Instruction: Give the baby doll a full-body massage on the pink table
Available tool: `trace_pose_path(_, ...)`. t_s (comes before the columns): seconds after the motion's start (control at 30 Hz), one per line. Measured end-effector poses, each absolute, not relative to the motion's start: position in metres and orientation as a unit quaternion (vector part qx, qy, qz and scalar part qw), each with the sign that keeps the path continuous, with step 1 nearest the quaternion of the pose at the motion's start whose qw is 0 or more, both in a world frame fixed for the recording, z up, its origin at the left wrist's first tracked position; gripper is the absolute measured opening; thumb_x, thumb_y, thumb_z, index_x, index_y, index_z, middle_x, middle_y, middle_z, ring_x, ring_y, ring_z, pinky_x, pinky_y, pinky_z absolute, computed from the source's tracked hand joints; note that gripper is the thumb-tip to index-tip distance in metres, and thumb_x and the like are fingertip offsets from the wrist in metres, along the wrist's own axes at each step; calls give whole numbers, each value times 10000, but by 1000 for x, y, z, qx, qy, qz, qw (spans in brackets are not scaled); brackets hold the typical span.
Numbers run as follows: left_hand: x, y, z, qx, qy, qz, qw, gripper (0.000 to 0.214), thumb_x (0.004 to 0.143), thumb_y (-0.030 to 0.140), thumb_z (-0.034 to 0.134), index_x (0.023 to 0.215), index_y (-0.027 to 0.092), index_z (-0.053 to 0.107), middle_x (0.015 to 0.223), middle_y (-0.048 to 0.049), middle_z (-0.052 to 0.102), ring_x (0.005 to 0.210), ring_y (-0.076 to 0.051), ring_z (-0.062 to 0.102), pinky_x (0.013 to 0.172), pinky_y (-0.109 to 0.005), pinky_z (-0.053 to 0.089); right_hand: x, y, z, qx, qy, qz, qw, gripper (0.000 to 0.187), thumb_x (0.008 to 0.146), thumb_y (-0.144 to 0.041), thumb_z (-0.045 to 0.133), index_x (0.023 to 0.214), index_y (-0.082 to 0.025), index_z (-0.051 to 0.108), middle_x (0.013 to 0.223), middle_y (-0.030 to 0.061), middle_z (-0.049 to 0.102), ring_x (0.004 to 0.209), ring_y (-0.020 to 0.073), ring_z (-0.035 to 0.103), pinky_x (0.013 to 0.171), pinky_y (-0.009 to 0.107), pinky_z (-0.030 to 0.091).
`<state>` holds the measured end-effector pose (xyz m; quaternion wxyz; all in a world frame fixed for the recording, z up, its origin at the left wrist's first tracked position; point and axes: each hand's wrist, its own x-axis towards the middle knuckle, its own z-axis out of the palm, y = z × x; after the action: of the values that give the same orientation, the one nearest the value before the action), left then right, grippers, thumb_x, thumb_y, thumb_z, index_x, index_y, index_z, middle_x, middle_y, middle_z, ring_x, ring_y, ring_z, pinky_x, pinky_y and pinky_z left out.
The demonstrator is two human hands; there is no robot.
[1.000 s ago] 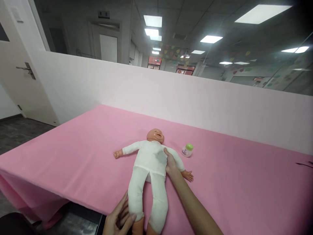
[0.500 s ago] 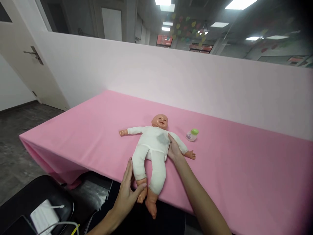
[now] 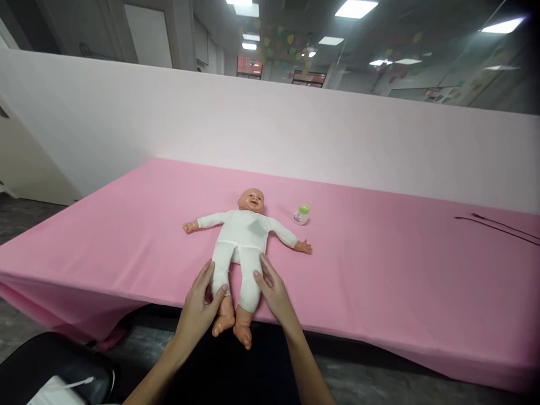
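A baby doll with a white cloth body lies on its back on the pink-covered table. Its arms are spread and its feet hang over the near edge. My left hand holds the doll's leg on the left, thumb over the lower leg and fingers along its outer side. Around the thigh and knee of the other leg, my right hand is curved, thumb on top. Some of its fingertips are hidden beside the leg. A grey patch marks the doll's chest.
A small bottle with a green cap stands beyond the doll's outstretched arm. Two thin dark cords lie at the far right. At lower left, a black chair holds a white object with a cable. A white wall backs the table.
My right hand has moved from the doll's side down to its leg. My left hand sits slightly higher on the other leg. The view has turned right, bringing the cords into sight.
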<state>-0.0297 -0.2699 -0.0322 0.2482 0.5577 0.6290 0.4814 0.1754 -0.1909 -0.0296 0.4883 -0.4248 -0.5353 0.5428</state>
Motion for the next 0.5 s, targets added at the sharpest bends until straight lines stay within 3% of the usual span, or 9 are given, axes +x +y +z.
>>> trace_pose_path(0.17,-32,-266,-24,605,634,422,234,552,993,479,539,1464,194,553,1493,-137,577,1382,-329,536,1147,-515,444,170,-192,-35,-447,-601,462,475,555,937,-490,657,1450,-292,587,1620,21,430,1533,236,344,1293,451,206)
trace_pose_path(0.27,-33,-259,-16,598,669,401,184,551,965,516,558,1414,200,605,1496,-151,565,1378,-375,526,1108,-576,462,184,-190,-21,-445,-616,472,446,512,941,-467,652,1419,-286,620,1543,49,539,1427,273,508,1215,476,378)
trace_pose_path(0.37,-23,-240,7,601,648,440,159,568,947,513,592,1428,211,596,1569,-133,492,1448,-360,450,1172,-574,397,209,-177,2,-478,-609,447,449,406,920,-441,675,1274,-249,725,1313,95,719,1171,297,694,1058,480,529)
trace_pose_path(0.43,-5,-219,29,622,576,480,227,556,956,500,599,1436,221,590,1551,-106,525,1462,-311,447,1225,-522,345,229,-157,17,-504,-599,397,479,312,896,-415,700,1140,-239,779,1182,98,767,1071,298,721,1029,479,536)
trace_pose_path(0.5,24,-187,50,623,484,498,360,544,973,517,582,1429,221,599,1506,-97,579,1445,-287,477,1233,-493,339,248,-129,29,-512,-592,361,507,230,871,-386,721,1038,-249,800,1086,84,783,1010,289,723,1017,470,531)
